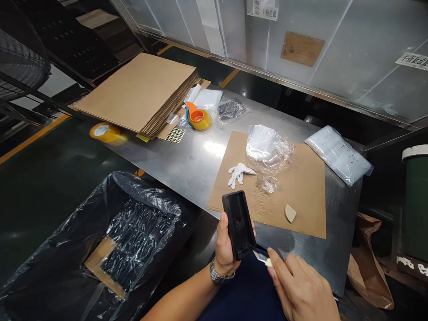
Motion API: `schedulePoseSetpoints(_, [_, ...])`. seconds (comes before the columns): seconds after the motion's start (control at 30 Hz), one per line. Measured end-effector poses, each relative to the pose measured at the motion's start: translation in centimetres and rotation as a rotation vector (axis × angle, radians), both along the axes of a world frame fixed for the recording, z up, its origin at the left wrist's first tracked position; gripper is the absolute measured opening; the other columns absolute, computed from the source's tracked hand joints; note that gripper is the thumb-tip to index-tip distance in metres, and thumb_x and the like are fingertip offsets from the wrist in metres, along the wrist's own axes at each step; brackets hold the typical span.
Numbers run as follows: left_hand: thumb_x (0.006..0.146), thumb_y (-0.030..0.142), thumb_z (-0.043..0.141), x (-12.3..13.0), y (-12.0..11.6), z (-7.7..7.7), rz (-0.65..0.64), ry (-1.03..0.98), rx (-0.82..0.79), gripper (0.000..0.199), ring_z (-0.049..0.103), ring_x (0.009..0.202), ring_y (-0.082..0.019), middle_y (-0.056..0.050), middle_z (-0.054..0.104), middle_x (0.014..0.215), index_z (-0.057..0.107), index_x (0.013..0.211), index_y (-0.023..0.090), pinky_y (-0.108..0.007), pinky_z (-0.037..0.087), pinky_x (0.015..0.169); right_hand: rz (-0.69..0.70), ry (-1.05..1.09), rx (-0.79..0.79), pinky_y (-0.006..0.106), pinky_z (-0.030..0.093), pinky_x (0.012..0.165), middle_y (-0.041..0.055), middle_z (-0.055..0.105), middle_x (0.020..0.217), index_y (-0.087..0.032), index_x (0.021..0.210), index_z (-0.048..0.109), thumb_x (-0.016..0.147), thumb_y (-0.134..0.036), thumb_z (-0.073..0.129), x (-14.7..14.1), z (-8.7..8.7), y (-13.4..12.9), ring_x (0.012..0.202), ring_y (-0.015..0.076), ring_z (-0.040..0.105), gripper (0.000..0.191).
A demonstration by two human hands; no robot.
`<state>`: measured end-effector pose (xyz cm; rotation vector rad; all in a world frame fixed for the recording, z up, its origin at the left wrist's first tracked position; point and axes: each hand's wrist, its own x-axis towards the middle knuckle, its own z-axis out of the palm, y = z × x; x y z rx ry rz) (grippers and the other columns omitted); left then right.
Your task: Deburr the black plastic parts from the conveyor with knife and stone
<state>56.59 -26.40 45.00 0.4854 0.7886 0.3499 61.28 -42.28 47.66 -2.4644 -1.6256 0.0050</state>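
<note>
My left hand [225, 247] is wrapped round a black rectangular tray-like part [238, 225], held tilted with its hollow side facing me. In my right hand [297, 283] is a small knife [261, 257] with a pale handle, pinched between thumb and fingers. Its blade points at the lower right corner of the black part, touching or very close to it. Beyond my hands, a cardboard sheet [309, 196] on the metal table carries a white glove [240, 174], clear plastic bags [264, 145] and a cream wedge-shaped piece [290, 213].
Stacked cardboard [140, 89], an orange tape dispenser [197, 117], a yellow tape roll [104, 131] and a sticker sheet [175, 135] lie at the left. A wrapped white packet [339, 154] is at the right. A bin with a black liner [133, 191] stands lower left.
</note>
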Motion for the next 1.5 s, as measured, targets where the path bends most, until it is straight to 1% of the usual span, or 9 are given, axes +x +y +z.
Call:
schedulePoseSetpoints(0.17, [0.072,0.062,0.048,-0.14,-0.04,0.18,0.007,0.019,0.012,0.053,0.056,0.048,-0.014,-0.006,0.062,0.058,0.064,0.071,0.011,-0.023,0.045,0.046,-0.001,0.013,-0.003,0.023,0.035,0.049,0.0008,0.052,0.061,-0.016,0.109,0.059,0.092,-0.028,0.036,0.01,-0.06,-0.18,0.053,0.0111,0.051,0.031])
schedulePoseSetpoints(0.47, [0.069,0.063,0.052,-0.40,-0.01,-0.02,0.012,-0.014,-0.002,0.054,0.056,0.049,-0.014,-0.006,0.063,0.059,0.065,0.072,0.011,-0.024,0.046,0.047,-0.005,0.049,0.012,0.022,0.036,0.048,0.0007,0.052,0.061,-0.015,0.111,0.058,0.092,-0.028,0.035,-0.23,0.36,-0.10,0.052,0.0106,0.051,0.032])
schedulePoseSetpoints(0.67, [0.068,0.062,0.053,-0.58,-0.16,0.03,0.035,-0.013,0.040,0.053,0.056,0.050,-0.014,-0.006,0.063,0.061,0.065,0.071,0.011,-0.025,0.047,0.048,0.007,0.071,0.017,0.022,0.036,0.047,0.0007,0.054,0.062,-0.015,0.110,0.058,0.093,-0.027,0.034,-0.25,0.23,-0.13,0.052,0.0104,0.053,0.032])
schedulePoseSetpoints(0.8, [0.069,0.062,0.052,-0.63,-0.21,-0.02,0.034,-0.003,0.087,0.053,0.054,0.049,-0.014,-0.006,0.062,0.061,0.066,0.070,0.010,-0.025,0.044,0.044,0.004,0.085,0.010,0.022,0.037,0.047,0.0009,0.055,0.063,-0.016,0.109,0.059,0.093,-0.028,0.032,-0.23,0.16,-0.05,0.053,0.0104,0.054,0.033])
schedulePoseSetpoints(1.0, [0.071,0.061,0.050,-0.64,-0.22,-0.03,0.025,0.007,0.133,0.053,0.054,0.047,-0.014,-0.007,0.062,0.059,0.066,0.069,0.010,-0.025,0.044,0.043,-0.022,0.057,0.046,0.023,0.035,0.046,0.0004,0.053,0.060,-0.016,0.103,0.061,0.094,-0.028,0.028,-0.18,0.12,0.12,0.050,0.0105,0.052,0.036])
schedulePoseSetpoints(1.07, [0.071,0.060,0.051,-0.63,-0.22,-0.02,0.019,0.016,0.137,0.053,0.054,0.047,-0.014,-0.007,0.062,0.058,0.066,0.068,0.010,-0.026,0.044,0.043,-0.022,0.040,0.031,0.024,0.034,0.047,0.0002,0.053,0.060,-0.017,0.104,0.061,0.094,-0.028,0.029,-0.17,0.02,0.02,0.050,0.0107,0.052,0.035])
schedulePoseSetpoints(1.27, [0.072,0.058,0.052,-0.42,-0.18,0.04,0.015,0.074,0.103,0.051,0.056,0.049,-0.014,-0.007,0.063,0.059,0.066,0.067,0.010,-0.024,0.045,0.046,-0.014,-0.049,-0.012,0.026,0.033,0.050,-0.0001,0.051,0.059,-0.017,0.106,0.060,0.092,-0.029,0.037,-0.15,-0.21,-0.21,0.051,0.0121,0.050,0.030])
schedulePoseSetpoints(1.37, [0.071,0.058,0.053,-0.23,0.02,0.17,-0.016,0.126,0.056,0.050,0.056,0.048,-0.014,-0.007,0.063,0.058,0.066,0.068,0.010,-0.024,0.045,0.044,-0.008,-0.046,0.019,0.026,0.033,0.050,0.0002,0.050,0.058,-0.016,0.105,0.061,0.092,-0.026,0.036,0.04,-0.03,-0.02,0.051,0.0121,0.049,0.030])
schedulePoseSetpoints(1.5, [0.071,0.059,0.053,-0.02,0.28,0.39,-0.027,0.128,0.007,0.049,0.055,0.045,-0.014,-0.006,0.061,0.054,0.063,0.067,0.011,-0.023,0.045,0.042,-0.001,0.034,0.100,0.025,0.033,0.048,0.0005,0.050,0.057,-0.013,0.103,0.062,0.094,-0.023,0.030,0.50,0.50,0.15,0.050,0.0108,0.049,0.035])
